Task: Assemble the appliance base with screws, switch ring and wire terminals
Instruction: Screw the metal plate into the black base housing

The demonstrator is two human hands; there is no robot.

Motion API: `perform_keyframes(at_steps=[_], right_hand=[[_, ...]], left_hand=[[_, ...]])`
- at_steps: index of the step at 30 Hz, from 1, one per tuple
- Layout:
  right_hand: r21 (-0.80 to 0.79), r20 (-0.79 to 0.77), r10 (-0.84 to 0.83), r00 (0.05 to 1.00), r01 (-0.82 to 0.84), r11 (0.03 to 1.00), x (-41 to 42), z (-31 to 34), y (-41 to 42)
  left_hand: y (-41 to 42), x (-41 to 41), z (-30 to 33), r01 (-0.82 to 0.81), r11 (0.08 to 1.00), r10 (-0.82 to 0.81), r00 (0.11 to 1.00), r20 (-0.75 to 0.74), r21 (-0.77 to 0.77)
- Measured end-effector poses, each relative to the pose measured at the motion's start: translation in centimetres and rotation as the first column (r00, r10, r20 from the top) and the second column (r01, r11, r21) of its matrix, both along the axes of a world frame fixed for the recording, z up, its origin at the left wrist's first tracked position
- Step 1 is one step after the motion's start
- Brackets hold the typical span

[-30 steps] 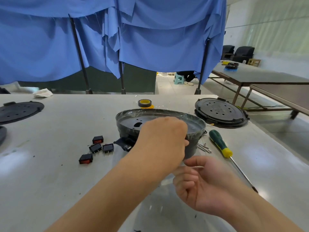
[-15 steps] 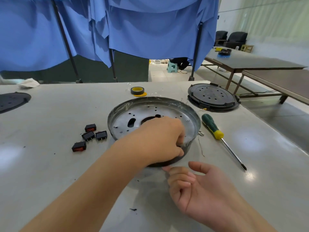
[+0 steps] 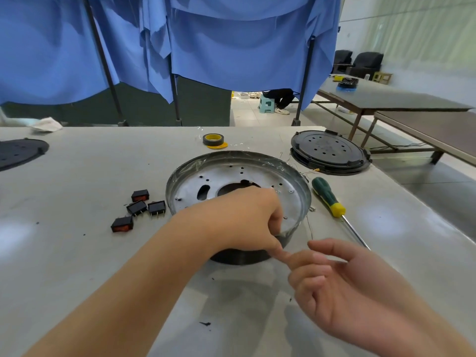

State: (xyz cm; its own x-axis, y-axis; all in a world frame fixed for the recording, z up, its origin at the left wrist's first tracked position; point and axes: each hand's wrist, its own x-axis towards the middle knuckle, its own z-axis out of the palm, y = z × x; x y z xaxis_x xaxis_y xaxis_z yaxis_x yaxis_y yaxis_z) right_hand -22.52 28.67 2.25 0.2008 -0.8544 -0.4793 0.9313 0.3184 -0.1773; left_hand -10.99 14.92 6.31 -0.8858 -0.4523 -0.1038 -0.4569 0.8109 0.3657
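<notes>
Base (image 3: 239,173), tipped on edge a second ago, now sits flat at frame centre on the desk (image 3: 77,253); left hand (image 3: 239,220) grips its near rim, right hand (image 3: 342,287) hovers loosely spread, ready for screws.

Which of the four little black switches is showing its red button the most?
The small black rocker switch nearest the camera, lying apart from the cluster of three, shows its red face most fully.

no legible text, no labels, no brands, no numbers on anything in view
</notes>
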Motion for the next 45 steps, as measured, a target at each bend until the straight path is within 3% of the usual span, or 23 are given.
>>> perform_keyframes(at_steps=[4, 6, 7, 8, 10, 12, 13, 15, 17, 20, 29, 33, 45], right_hand=[[-0.037, -0.203, -0.017, 0.979, 0.009, 0.999, -2.3, -0.1, -0.3], [0.016, -0.467, -0.027, 0.884, 0.039, 0.999, -3.6, 0.1, -1.1], [0.045, -0.668, -0.016, 0.744, 0.062, 0.997, -4.3, 0.1, -1.7], [0.057, -0.850, 0.001, 0.526, 0.091, 0.994, -4.9, 0.1, -2.3], [0.022, -1.000, 0.024, -0.009, 0.128, 0.992, -6.2, 0.1, -3.6], [-0.014, -0.896, 0.032, -0.444, 0.100, 0.995, -7.6, -0.2, -5.2], [0.008, -0.808, 0.055, -0.586, 0.083, 0.997, -8.1, -0.3, -6.0], [0.105, -0.669, 0.129, -0.732, 0.079, 0.991, -8.8, -0.4, -7.6], [0.206, -0.602, 0.198, -0.774, 0.089, 0.974, -9.0, -0.2, -9.0], [0.316, -0.594, 0.272, -0.757, 0.091, 0.944, -9.1, 0.0, -10.3], [0.436, -0.524, 0.344, -0.779, 0.102, 0.894, -8.7, 0.3, -11.9], [0.468, -0.491, 0.332, -0.805, 0.078, 0.881, -8.9, 0.3, -12.3], [0.407, -0.661, 0.309, -0.683, 0.019, 0.913, -10.4, 3.1, -10.5]], left_hand=[[-0.6, 0.3, 0.4, -0.015, 0.999, 0.014, 1.000, 0.025, 0.048], [-0.9, 0.5, 0.6, -0.027, 0.995, 0.026, 1.000, 0.010, 0.095], [-1.1, 0.6, 0.8, -0.044, 0.990, 0.045, 0.999, -0.008, 0.137], [-1.4, 0.8, 0.9, -0.061, 0.984, 0.066, 0.998, -0.023, 0.166], [-2.1, 1.1, 1.0, -0.087, 0.987, 0.092, 0.995, -0.030, 0.134], [-2.8, 1.5, 1.0, -0.110, 0.990, 0.111, 0.994, -0.001, 0.084], [-3.2, 1.8, 1.0, -0.125, 0.989, 0.124, 0.992, 0.028, 0.073], [-3.8, 2.3, 1.0, -0.158, 0.984, 0.151, 0.984, 0.098, 0.077], [-4.1, 2.5, 0.9, -0.184, 0.979, 0.170, 0.974, 0.151, 0.087], [-4.5, 2.6, 0.8, -0.200, 0.977, 0.184, 0.968, 0.170, 0.080], [-4.9, 2.7, 0.5, -0.199, 0.973, 0.174, 0.966, 0.190, 0.121], [-5.1, 2.7, 0.4, -0.196, 0.971, 0.169, 0.969, 0.182, 0.140], [-5.3, 2.9, 0.4, -0.196, 0.970, 0.170, 0.970, 0.176, 0.146]])
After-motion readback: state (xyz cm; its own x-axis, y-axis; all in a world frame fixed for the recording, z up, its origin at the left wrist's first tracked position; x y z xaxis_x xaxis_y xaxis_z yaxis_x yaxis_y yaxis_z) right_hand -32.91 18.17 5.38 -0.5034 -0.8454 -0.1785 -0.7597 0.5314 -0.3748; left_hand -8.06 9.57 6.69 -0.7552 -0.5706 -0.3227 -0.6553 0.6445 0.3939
